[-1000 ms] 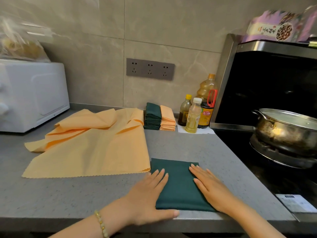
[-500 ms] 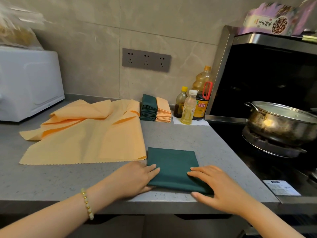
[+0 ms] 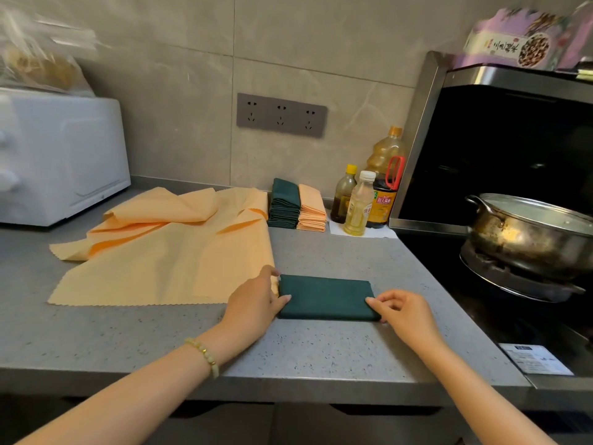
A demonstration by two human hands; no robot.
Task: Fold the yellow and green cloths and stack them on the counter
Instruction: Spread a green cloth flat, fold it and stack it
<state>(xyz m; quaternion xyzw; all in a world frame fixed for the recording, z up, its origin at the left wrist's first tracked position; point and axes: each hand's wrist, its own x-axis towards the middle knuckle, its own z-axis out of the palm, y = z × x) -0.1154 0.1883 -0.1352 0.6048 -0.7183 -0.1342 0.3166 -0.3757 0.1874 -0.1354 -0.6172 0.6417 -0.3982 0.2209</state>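
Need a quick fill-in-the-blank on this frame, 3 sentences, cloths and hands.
1. The folded cloth between the left hand and right hand is ____ in colour.
2. The unfolded cloth spread on the counter is ____.
3. By the wall, the green stack sits to the ____ of the yellow stack.

Missing words: green; yellow; left
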